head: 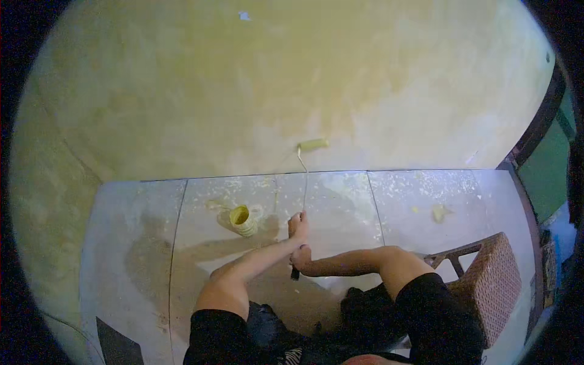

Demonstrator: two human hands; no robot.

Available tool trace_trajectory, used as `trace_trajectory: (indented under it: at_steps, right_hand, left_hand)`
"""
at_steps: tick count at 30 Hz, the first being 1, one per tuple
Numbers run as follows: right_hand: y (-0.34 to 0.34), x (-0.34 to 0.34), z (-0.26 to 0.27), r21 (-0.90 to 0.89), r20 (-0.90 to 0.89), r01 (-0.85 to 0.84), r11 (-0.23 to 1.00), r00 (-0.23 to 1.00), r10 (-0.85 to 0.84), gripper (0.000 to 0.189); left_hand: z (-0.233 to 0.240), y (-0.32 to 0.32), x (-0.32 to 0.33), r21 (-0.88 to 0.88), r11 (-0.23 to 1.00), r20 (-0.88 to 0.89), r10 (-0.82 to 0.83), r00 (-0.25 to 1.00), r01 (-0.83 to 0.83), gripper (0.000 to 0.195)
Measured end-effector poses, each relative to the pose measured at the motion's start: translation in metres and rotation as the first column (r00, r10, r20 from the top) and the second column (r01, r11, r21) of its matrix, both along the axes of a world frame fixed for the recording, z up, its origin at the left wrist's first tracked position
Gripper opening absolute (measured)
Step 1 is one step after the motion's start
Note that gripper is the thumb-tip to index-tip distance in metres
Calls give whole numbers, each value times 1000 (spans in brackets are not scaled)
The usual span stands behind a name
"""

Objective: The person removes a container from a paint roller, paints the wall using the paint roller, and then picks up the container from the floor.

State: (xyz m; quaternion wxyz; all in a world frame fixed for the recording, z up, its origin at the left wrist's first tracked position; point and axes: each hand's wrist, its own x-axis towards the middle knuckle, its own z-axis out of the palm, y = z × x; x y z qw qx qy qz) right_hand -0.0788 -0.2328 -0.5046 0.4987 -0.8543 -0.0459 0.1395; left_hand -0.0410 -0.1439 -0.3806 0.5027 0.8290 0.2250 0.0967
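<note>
Both of my hands grip a long-handled paint roller (305,187). My left hand (298,226) is farther up the handle, closer to the wall. Behind it, my right hand (301,258) closes around the lower grip, and the dark handle end sticks out below. The roller's yellowish sleeve (313,144) lies against the lower part of the wall (255,91), just above the floor line. Yellow paint covers the wall in uneven patches, with paler areas at lower right. To the left of my hands stands a ribbed paint container (243,221) with yellow paint inside.
A brown woven-pattern plastic stool (497,283) is at my right, close to my elbow. Paint specks and a yellowish scrap (440,213) lie on the tiled floor (328,223). A dark flat piece (119,344) is at lower left, near a cable (68,325). A dark doorframe (538,118) borders the right side.
</note>
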Motion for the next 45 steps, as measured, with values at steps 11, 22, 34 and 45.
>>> trace_trajectory:
  at_steps: [11, 22, 34, 45]
  right_hand:
    - [21, 46, 114, 204, -127, 9, 979, 992, 17, 36]
    - [-17, -18, 45, 389, -321, 140, 910, 947, -9, 37]
    - [-17, 10, 58, 222, -313, 188, 957, 943, -113, 20]
    - [5, 31, 97, 276, -415, 161, 948, 909, -33, 26]
  left_hand:
    - [53, 17, 46, -157, 971, 329, 225, 917, -182, 50]
    - [-15, -17, 20, -81, 997, -98, 0, 995, -8, 42]
    - [18, -33, 26, 41, 996, 136, 73, 988, -80, 41]
    - [40, 2, 35, 63, 998, 279, -3, 960, -15, 39]
